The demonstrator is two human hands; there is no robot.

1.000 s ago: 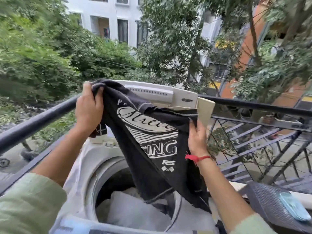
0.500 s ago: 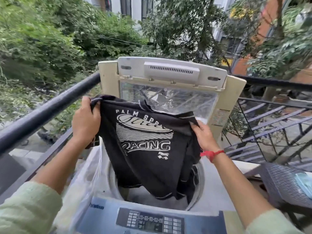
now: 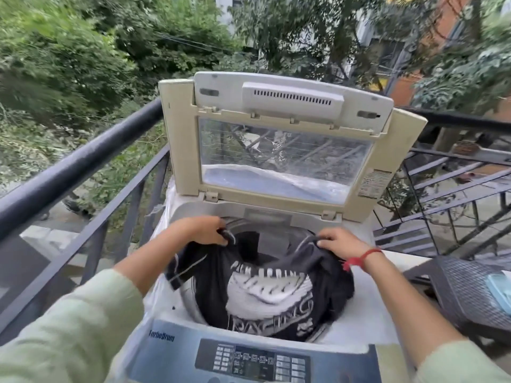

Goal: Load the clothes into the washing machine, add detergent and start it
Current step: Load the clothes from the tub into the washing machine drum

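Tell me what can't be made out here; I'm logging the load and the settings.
Head view only:
- What lies in the drum: the shirt, held by the left hand and right hand, covers most of the opening.
- Labels on the panel: small, blurred, cut by the bottom edge.
- Text on the lid sticker: too small.
- The blue thing: cut by the right edge.

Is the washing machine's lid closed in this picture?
No: the lid stands raised upright, and the left hand and right hand hold a black T-shirt in front of it.
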